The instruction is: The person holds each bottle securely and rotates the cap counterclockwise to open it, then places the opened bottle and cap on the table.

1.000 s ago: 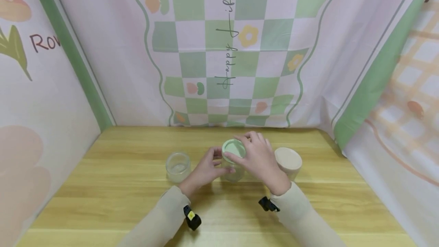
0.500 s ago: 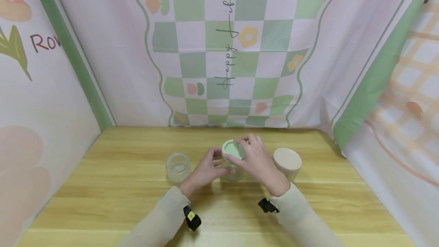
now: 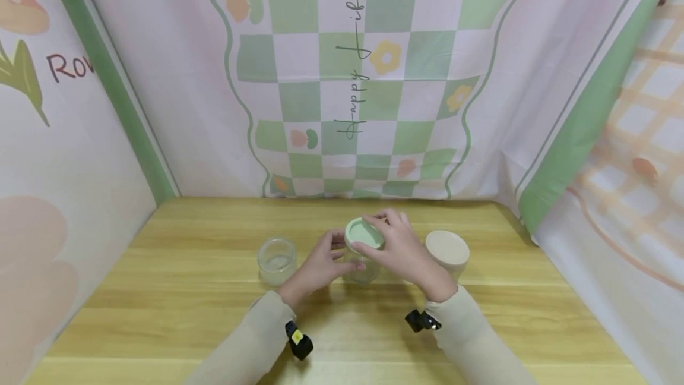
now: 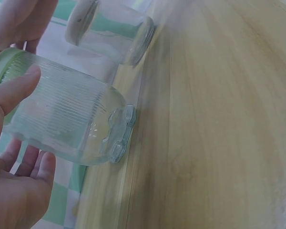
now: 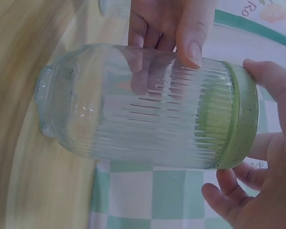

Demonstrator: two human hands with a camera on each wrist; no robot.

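Note:
A clear ribbed glass jar with a light green lid stands upright on the table in the middle of the head view. My left hand holds the jar's body from the left, thumb along the near side and fingers round the far side. From above right, my right hand grips the lid's rim between thumb and fingers. The right wrist view shows the lid sitting on the jar's mouth, with the right thumb at its edge. Nothing shows inside the jar.
To the left stands a short glass jar with no lid. Close behind my right wrist is another glass jar with a cream lid. The wooden table meets a checkered cloth backdrop at its far edge.
My right hand has shifted its hold slightly at the lid's rim, and its wrist has turned a little. The left hand and the jar stay in place.

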